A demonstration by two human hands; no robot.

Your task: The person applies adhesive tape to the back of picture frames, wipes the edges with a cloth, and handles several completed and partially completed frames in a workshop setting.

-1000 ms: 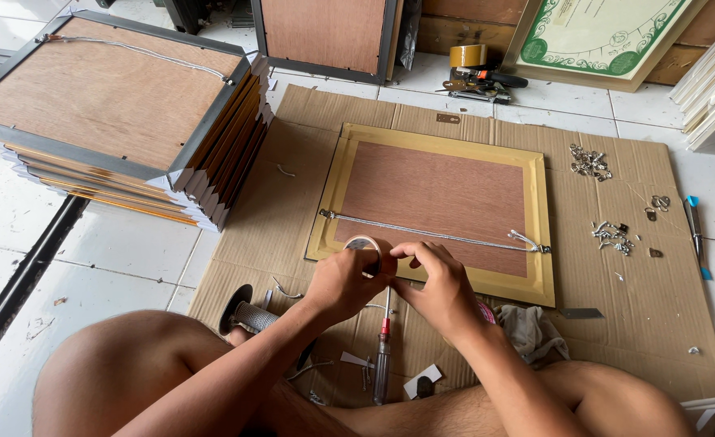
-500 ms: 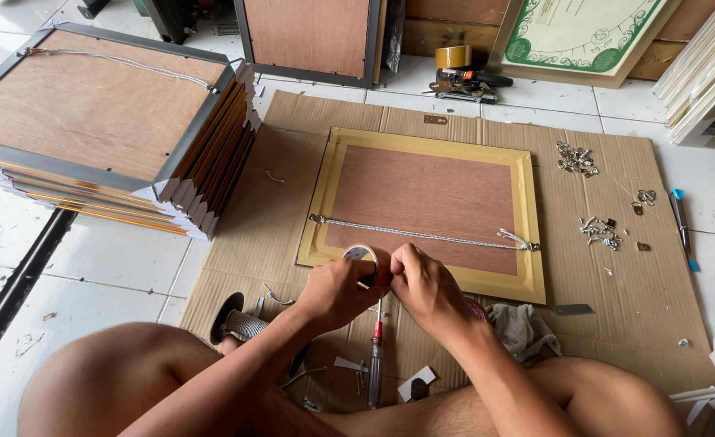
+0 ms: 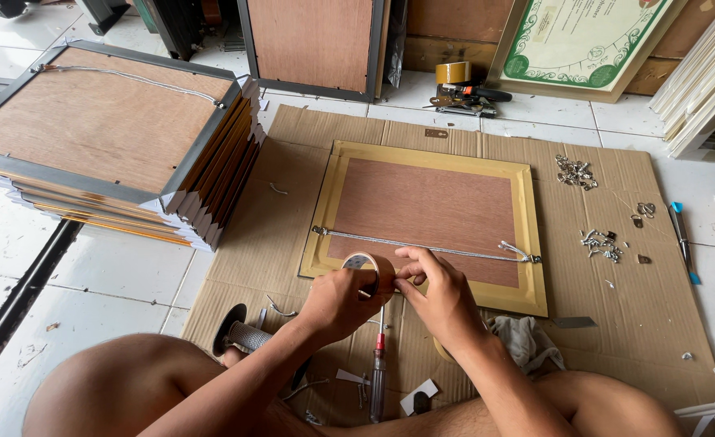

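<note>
Could go wrong in small ways, judging from the lie of things: tape end slipping from the fingertips and sticking back onto the roll, or pulled strip twisting and sticking to itself, both hands working close together with little slack between. Could also drag across the hanging wire [image 3: 422, 247] strung over the picture frame [image 3: 426, 222] lying face down at centre, just above the hands, or snag the red-handled screwdriver [image 3: 378, 368] lying below the wrists. Roll of tape [image 3: 367, 269] held low of centre, over the frame's lower edge and the cardboard sheet [image 3: 616, 324] spread on the tiled floor. Left hand [image 3: 337, 303] curled around the roll, grip closed on it from below and behind. Right hand [image 3: 438, 295] pinched at the roll's right side, thumb and forefinger nearly shut, seemingly on the tape's loose end, though too small to tell for sure. Stack of frames [image 3: 107, 146] at upper left, well apart.
</note>
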